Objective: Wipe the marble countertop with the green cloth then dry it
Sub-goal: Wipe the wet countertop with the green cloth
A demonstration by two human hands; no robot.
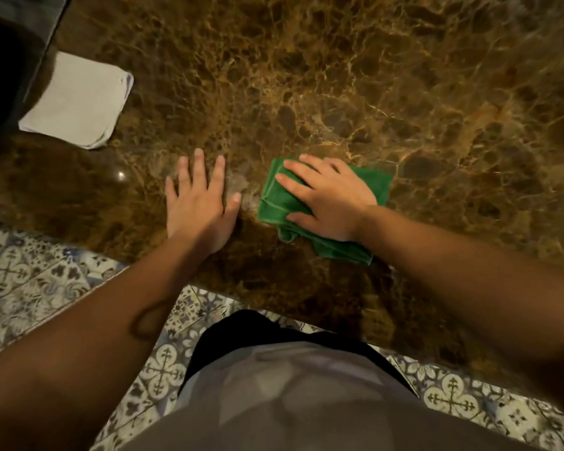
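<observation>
White folded cloth [79, 100] lies at the far left of the marble countertop [355, 76], well apart from our hands. Our left hand [197, 201] rests flat on the stone near the front edge, fingers spread, holding nothing. Just to its right, our right hand [329, 198] presses palm-down on the green cloth [275, 198], fingers extended over it rather than curled around it. Patterned floor tiles [17, 275] show below the counter edge.
</observation>
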